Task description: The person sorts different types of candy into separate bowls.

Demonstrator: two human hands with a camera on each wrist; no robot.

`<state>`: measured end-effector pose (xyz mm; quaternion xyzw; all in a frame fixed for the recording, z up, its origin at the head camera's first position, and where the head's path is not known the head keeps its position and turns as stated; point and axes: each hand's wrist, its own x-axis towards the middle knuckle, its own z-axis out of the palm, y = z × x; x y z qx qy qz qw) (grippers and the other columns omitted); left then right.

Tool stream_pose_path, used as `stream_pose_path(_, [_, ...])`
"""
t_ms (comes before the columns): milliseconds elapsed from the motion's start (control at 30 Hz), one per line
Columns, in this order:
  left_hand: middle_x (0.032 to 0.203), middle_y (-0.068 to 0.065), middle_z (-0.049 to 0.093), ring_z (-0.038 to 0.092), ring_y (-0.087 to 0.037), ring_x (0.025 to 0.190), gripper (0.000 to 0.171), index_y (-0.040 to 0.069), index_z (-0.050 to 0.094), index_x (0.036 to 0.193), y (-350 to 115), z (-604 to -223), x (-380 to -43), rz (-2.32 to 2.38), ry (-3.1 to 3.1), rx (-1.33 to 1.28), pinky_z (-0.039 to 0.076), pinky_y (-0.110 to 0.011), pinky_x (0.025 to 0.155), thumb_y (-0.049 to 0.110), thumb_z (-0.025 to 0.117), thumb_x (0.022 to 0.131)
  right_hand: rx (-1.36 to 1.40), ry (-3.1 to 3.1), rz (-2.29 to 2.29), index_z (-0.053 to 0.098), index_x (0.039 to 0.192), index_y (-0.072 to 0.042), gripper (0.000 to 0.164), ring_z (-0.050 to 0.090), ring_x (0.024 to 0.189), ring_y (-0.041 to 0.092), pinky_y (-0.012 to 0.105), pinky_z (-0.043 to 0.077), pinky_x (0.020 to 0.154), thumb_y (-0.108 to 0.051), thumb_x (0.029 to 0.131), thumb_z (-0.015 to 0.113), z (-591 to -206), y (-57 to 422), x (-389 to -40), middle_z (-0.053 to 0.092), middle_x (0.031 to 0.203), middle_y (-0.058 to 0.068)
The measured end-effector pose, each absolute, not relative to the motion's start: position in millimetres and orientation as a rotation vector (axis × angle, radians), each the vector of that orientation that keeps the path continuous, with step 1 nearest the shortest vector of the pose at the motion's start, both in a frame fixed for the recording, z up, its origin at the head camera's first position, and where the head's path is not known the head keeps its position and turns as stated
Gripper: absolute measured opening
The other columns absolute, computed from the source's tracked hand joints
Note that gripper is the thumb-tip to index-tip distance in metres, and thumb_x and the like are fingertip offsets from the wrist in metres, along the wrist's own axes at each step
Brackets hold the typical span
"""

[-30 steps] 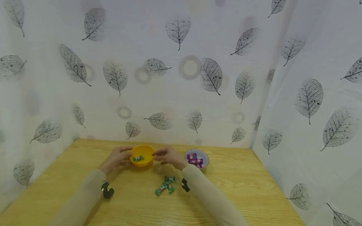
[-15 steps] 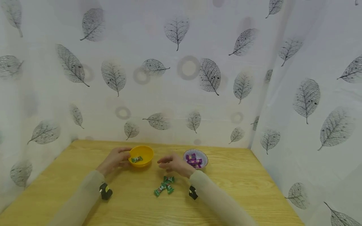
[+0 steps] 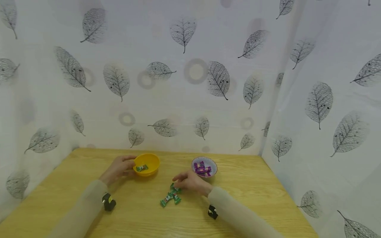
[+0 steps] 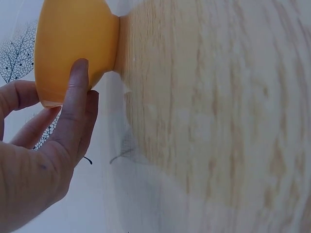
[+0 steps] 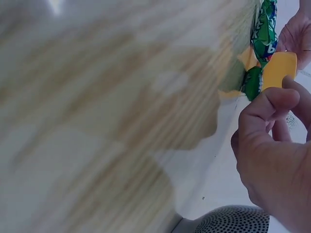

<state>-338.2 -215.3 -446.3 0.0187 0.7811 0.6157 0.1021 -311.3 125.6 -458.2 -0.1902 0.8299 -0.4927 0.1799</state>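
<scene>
My left hand steadies a yellow bowl at its left side. In the left wrist view, one finger of that hand lies along the outer wall of the bowl and others sit at its rim. One green-wrapped candy lies inside. My right hand hovers low over a small pile of green-wrapped candies on the table, fingertips at the topmost one. In the right wrist view, its fingers are loosely bent with nothing between them, and green candies show just beyond.
A pale patterned bowl with several purple-wrapped candies stands behind my right hand, and its perforated side fills a corner of the right wrist view. A leaf-printed curtain closes off the wooden table at the back and sides.
My right hand has left the yellow bowl's right side and moved right and toward me, down to the green candies. My left hand stays at the bowl.
</scene>
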Motion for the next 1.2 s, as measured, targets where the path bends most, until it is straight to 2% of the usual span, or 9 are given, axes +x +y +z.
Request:
stream_pose_path(133, [0.140, -0.031, 0.048, 0.064, -0.018, 0.102, 0.053, -0.007, 0.038, 0.146, -216.7, -447.7, -338.8, 1.819, 2.306, 0.060, 0.059, -0.035, 0.083, 0.010, 0.050, 0.097, -0.523, 2.341, -1.406, 0.071, 0.113, -0.006, 0.027, 0.059, 0.080, 0.013, 0.026, 0.054, 0.073, -0.013, 0.087, 0.073, -458.1, 127.5, -307.7, 0.064, 0.093, 0.006])
stream_pose_path(233, [0.141, -0.032, 0.046, 0.063, -0.018, 0.102, 0.053, -0.007, 0.037, 0.146, -217.9, -448.0, -339.3, 1.829, 2.294, 0.059, 0.059, -0.037, 0.084, 0.009, 0.050, 0.097, -0.521, 2.342, -1.399, 0.070, 0.112, -0.004, 0.026, 0.055, 0.075, 0.013, 0.024, 0.049, 0.065, -0.011, 0.086, 0.073, -457.2, 128.8, -304.3, 0.064, 0.089, 0.006])
stream_pose_path(500, [0.141, -0.031, 0.046, 0.063, -0.019, 0.101, 0.053, -0.007, 0.037, 0.145, -216.1, -445.4, -338.9, 1.843, 2.286, 0.060, 0.059, -0.038, 0.086, 0.008, 0.049, 0.096, -0.510, 2.401, -1.308, 0.072, 0.105, -0.006, 0.024, 0.057, 0.068, 0.010, 0.022, 0.049, 0.059, -0.018, 0.084, 0.076, -457.8, 127.3, -305.2, 0.070, 0.088, 0.002])
stream_pose_path(633, [0.141, -0.031, 0.046, 0.063, -0.019, 0.101, 0.054, -0.008, 0.037, 0.146, -215.6, -444.8, -338.4, 1.845, 2.282, 0.061, 0.059, -0.038, 0.085, 0.009, 0.049, 0.096, -0.521, 2.423, -1.270, 0.074, 0.102, -0.007, 0.019, 0.055, 0.065, 0.009, 0.021, 0.046, 0.056, -0.014, 0.084, 0.076, -457.8, 124.7, -306.9, 0.072, 0.089, 0.001])
stream_pose_path(967, [0.142, -0.033, 0.044, 0.064, -0.020, 0.102, 0.055, -0.009, 0.035, 0.146, -216.5, -445.0, -336.7, 1.850, 2.267, 0.065, 0.059, -0.040, 0.085, 0.008, 0.050, 0.096, -0.601, 2.430, -1.230, 0.075, 0.102, -0.009, 0.022, 0.054, 0.070, 0.011, 0.020, 0.045, 0.057, -0.008, 0.080, 0.078, -460.3, 125.5, -310.5, 0.071, 0.088, 0.007])
stream_pose_path(1200, [0.141, -0.034, 0.044, 0.063, -0.020, 0.102, 0.055, -0.009, 0.035, 0.146, -214.9, -443.7, -336.2, 1.840, 2.279, 0.056, 0.059, -0.039, 0.085, 0.007, 0.050, 0.095, -0.605, 2.485, -1.152, 0.075, 0.099, -0.012, 0.019, 0.056, 0.077, 0.012, 0.021, 0.047, 0.062, -0.010, 0.080, 0.079, -459.1, 123.7, -309.9, 0.070, 0.088, 0.001])
